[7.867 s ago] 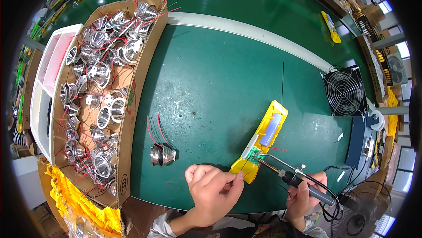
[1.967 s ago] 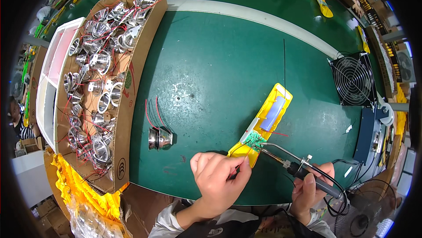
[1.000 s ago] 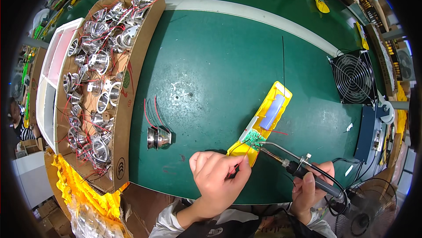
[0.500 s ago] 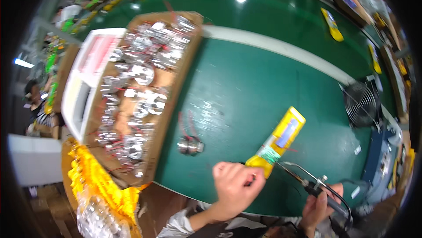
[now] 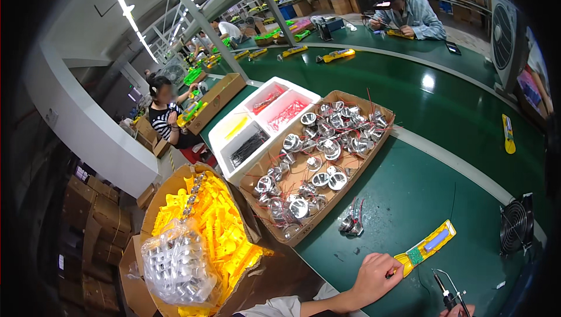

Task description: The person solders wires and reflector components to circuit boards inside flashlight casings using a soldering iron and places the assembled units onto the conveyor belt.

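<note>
A yellow plastic casing [image 5: 441,234] lies slantwise on the green bench. Within it are a blue cylindrical battery [image 5: 436,240] and a small green circuit board [image 5: 415,255]. My left hand [image 5: 374,280] is closed round the casing's near end; a small dark bit shows at the fingertips. At the lower edge, my right hand [image 5: 459,312], partly cut off, grips a soldering iron [image 5: 447,298] with a thin curved metal feed tube. The iron's tip points toward the casing, apart from it. Beyond my left hand lie a few silver lamp reflectors [image 5: 351,225] with red wires.
A cardboard tray [image 5: 318,219] of silver reflectors stands left of the casing, beside a white foam box [image 5: 236,124] of wires. Nearer is a carton of yellow plastic parts [image 5: 225,217] with a bagged bundle [image 5: 180,263]. A black fan [image 5: 516,226] stands right. Co-workers sit beyond.
The view has swung up and left, so bench things sit lower and farther right. My left hand stays at the casing's end; my right hand, still with the iron, is mostly out of the picture.
</note>
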A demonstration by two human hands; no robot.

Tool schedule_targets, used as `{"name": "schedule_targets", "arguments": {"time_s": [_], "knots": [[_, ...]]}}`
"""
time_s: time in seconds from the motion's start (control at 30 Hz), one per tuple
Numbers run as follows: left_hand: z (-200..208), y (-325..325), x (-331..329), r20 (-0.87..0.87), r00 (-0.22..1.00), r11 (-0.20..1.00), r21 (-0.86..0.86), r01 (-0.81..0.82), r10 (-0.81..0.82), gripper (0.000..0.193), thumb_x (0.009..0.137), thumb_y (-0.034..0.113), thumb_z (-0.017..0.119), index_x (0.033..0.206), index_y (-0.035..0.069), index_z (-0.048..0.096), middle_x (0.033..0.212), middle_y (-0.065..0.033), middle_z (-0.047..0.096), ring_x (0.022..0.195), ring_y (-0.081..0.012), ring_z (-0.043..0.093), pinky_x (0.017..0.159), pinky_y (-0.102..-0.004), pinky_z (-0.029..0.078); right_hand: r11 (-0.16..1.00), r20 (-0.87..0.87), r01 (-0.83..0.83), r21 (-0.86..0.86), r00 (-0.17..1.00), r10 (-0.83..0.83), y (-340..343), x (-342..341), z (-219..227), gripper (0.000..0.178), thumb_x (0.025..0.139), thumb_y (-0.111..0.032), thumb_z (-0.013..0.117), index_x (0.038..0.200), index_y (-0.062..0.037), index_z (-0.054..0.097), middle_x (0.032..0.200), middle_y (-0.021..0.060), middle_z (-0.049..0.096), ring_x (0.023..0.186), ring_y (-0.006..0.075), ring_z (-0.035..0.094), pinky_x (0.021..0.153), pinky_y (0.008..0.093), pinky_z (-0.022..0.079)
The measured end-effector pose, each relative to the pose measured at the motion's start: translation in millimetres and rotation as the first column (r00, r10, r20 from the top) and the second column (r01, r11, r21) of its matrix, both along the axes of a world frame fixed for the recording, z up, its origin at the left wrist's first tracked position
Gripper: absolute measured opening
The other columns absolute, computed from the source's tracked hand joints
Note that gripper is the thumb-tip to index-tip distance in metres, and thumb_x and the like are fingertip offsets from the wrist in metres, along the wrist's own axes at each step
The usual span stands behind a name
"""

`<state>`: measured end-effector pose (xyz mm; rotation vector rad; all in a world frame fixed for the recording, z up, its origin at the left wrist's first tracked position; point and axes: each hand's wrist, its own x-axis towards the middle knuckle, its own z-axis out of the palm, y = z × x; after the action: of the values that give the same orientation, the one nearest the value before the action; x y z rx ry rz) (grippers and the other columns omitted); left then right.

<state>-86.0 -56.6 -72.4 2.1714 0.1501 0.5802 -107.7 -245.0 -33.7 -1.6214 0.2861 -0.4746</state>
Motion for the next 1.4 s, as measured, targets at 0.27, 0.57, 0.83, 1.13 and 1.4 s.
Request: {"name": "schedule_targets", "arguments": {"time_s": [0.27, 0.57, 0.83, 1.13, 1.4], "knots": [[41.5, 12.7, 3.6, -0.281, 0.945, 0.974, 0.099, 0.202, -0.167, 0.034, 0.07, 0.024, 0.065, 0.095, 0.005, 0.052, 0.079, -0.0065, 0.052, 0.077, -0.0228, 0.051, 0.073, -0.033, 0.041, 0.997, -0.007, 0.069, 0.032, 0.998, -0.069, -35.9, -9.5, -5.8, 0.013, 0.079, -0.007, 0.052, 0.075, 0.0016, 0.043, 0.055, 0.0086, 0.047, 0.043, 0.0109, 0.04, 0.037, 0.0206, 0.031], [41.4, 3.8, 47.4, -0.57, 0.755, 0.834, 0.203, 0.513, -0.325, 0.053, 0.064, 0.027, 0.067, 0.103, -0.004, 0.048, 0.091, -0.0184, 0.049, 0.091, -0.0338, 0.048, 0.079, -0.0384, 0.042, 0.982, -0.037, 0.167, 0.089, 0.986, -0.164, -61.6, -16.0, -12.3, 0.013, 0.077, -0.006, 0.054, 0.074, 0.0019, 0.044, 0.055, 0.0082, 0.046, 0.045, 0.0114, 0.041, 0.04, 0.0209, 0.033], [33.3, 34.4, 159.0, -0.371, 0.921, 0.887, 0.378, 0.266, -0.118, 0.037, 0.064, 0.027, 0.065, 0.084, -0.002, 0.056, 0.082, -0.022, 0.055, 0.077, -0.0365, 0.054, 0.07, -0.0411, 0.045, 0.976, -0.145, 0.207, 0.069, 0.97, -0.196, -71.1, -18.9, -22.3, 0.014, 0.081, -0.01, 0.052, 0.078, 0.0014, 0.044, 0.057, 0.0081, 0.049, 0.047, 0.0108, 0.043, 0.042, 0.0219, 0.034], [28.6, 27.1, 360.5, -0.227, 0.956, 0.931, 0.352, -0.1, 0.189, 0.035, 0.064, 0.026, 0.067, 0.08, -0.003, 0.057, 0.084, -0.0199, 0.059, 0.079, -0.0342, 0.058, 0.07, -0.0416, 0.047, 0.962, 0.013, 0.263, 0.065, 0.964, -0.265, -70.3, -19.4, -28.4, 0.021, 0.08, -0.014, 0.056, 0.077, 0.0022, 0.044, 0.053, 0.0085, 0.048, 0.044, 0.0134, 0.044, 0.042, 0.0261, 0.036], [5.6, 9.5, 435.6, -0.058, 0.962, 0.896, 0.384, -0.225, 0.267, 0.032, 0.064, 0.023, 0.07, 0.08, -0.002, 0.057, 0.081, -0.0188, 0.059, 0.076, -0.0338, 0.058, 0.066, -0.041, 0.047, 0.972, -0.045, 0.233, -0.009, 0.971, -0.234, -70.2, -22.9, -27.8, 0.019, 0.08, -0.013, 0.055, 0.079, 0.0018, 0.044, 0.054, 0.0079, 0.051, 0.044, 0.012, 0.046, 0.043, 0.0249, 0.038]]}}
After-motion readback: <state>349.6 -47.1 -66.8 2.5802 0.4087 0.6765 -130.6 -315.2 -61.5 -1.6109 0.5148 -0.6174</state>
